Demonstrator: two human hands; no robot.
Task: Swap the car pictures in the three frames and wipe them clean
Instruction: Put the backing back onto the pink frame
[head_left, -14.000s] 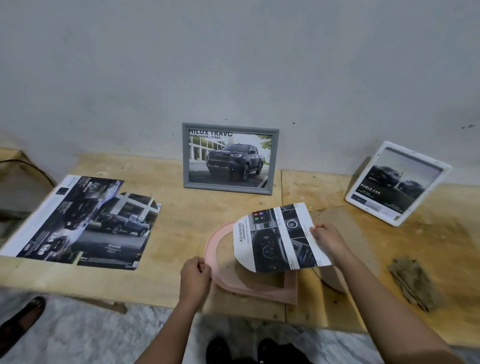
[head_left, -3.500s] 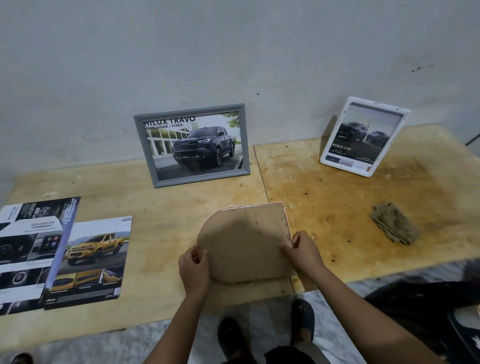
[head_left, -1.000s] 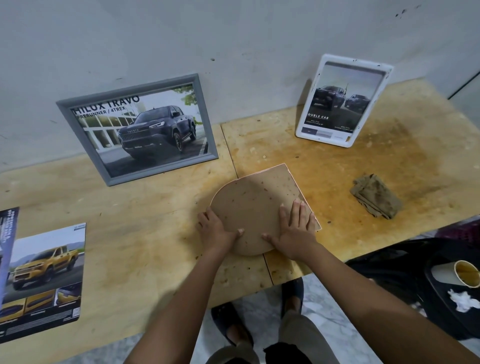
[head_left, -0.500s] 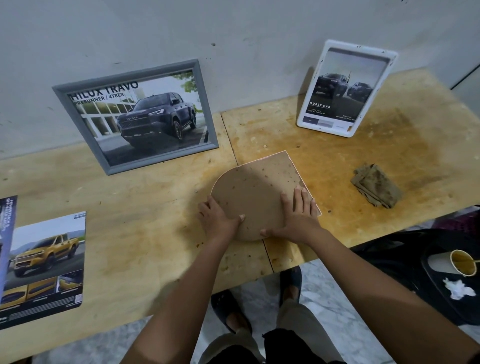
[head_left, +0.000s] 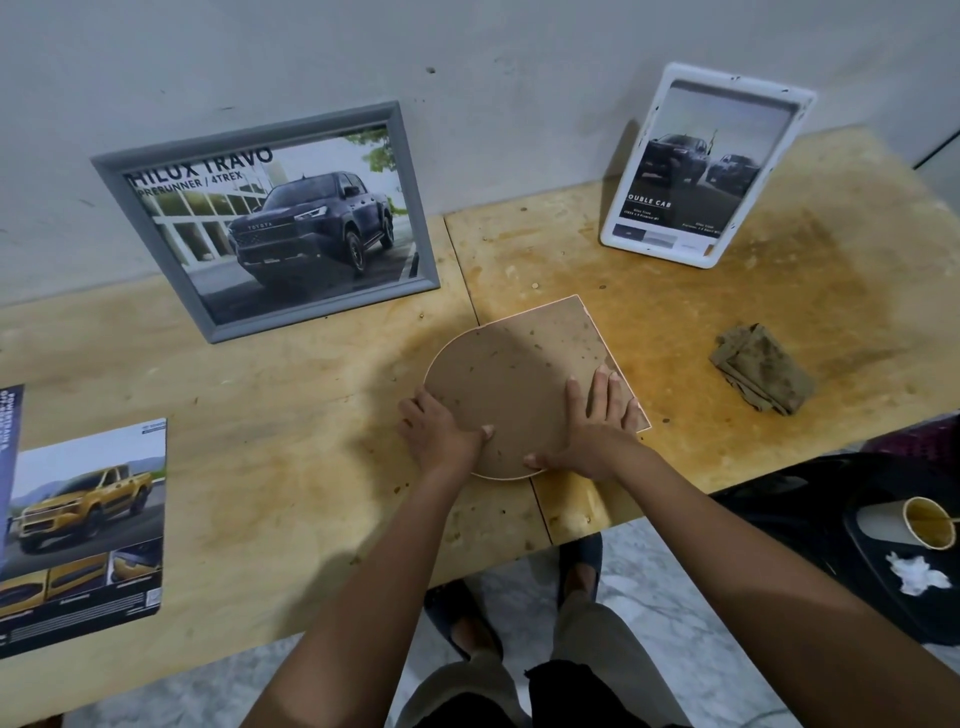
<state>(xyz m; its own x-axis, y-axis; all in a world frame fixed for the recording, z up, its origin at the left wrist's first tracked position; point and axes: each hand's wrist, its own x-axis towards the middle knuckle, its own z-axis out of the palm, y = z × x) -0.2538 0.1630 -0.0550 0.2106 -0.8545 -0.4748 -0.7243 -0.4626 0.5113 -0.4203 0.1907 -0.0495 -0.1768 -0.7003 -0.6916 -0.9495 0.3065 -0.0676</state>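
An arch-shaped pink frame (head_left: 514, 379) lies face down on the wooden table (head_left: 270, 415), its brown backing board upward. My left hand (head_left: 441, 436) rests at its rounded left edge with the thumb on the board. My right hand (head_left: 592, 426) presses flat on the board's right part, fingers straight. A grey frame (head_left: 270, 218) with a dark pickup picture leans on the wall at the back left. A white frame (head_left: 701, 161) with a dark car picture leans at the back right. A folded dirty cloth (head_left: 761, 369) lies to the right.
A loose picture of a yellow pickup (head_left: 83, 525) lies at the table's left, beside another sheet at the edge. Right of the table stands a black surface (head_left: 883, 571) with a paper cup (head_left: 919, 522) and crumpled tissue (head_left: 917, 571). My feet are under the table's front edge.
The view has shifted slightly; both hands stay on the arched frame's backing board, which has not moved on the table.
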